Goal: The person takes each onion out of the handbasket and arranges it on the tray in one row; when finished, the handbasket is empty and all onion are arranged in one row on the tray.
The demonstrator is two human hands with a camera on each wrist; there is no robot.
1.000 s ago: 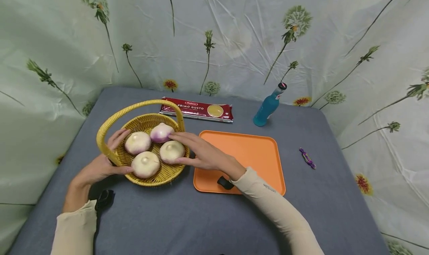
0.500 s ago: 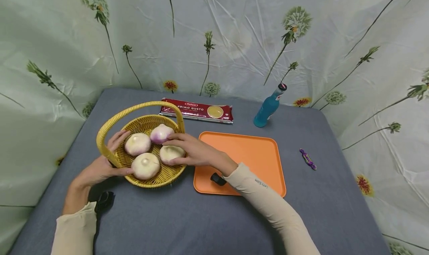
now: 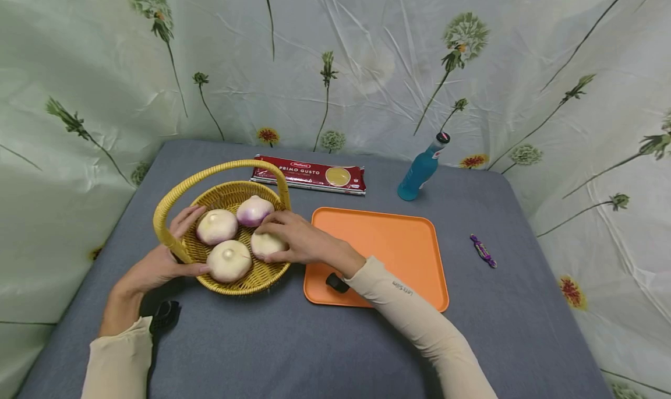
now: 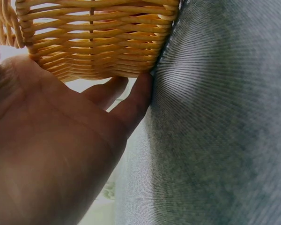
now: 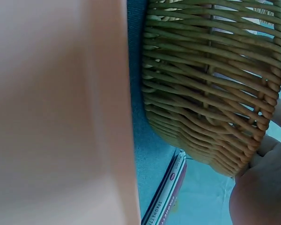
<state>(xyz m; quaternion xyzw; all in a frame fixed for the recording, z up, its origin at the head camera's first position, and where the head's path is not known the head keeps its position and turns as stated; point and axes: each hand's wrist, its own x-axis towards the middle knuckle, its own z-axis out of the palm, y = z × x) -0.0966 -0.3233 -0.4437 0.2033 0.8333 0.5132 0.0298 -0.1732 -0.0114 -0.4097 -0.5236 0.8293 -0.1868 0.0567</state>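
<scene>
A yellow wicker basket (image 3: 243,285) with a tall arched handle stands at the left of the table, with several white, purple-tinged onions inside. My left hand (image 3: 157,265) holds the basket's left side, thumb at the front rim and fingers at the wall beyond the handle. In the left wrist view, fingers (image 4: 136,101) lie against the woven wall low by the cloth. My right hand (image 3: 304,239) reaches over the right rim and grips the right-hand onion (image 3: 265,244), fingers curled over its top and thumb at its near side. Other onions (image 3: 229,261) sit beside it.
An orange tray (image 3: 388,242) lies right of the basket, under my right forearm. Behind are a red spaghetti packet (image 3: 314,175) and an upright blue bottle (image 3: 419,172). A purple-wrapped candy (image 3: 483,251) lies at the right. A floral curtain (image 3: 367,67) hangs behind the table.
My right hand has moved left and inward over the rim, and its fingers have closed round the right-hand onion. The left hand and the basket have stayed put.
</scene>
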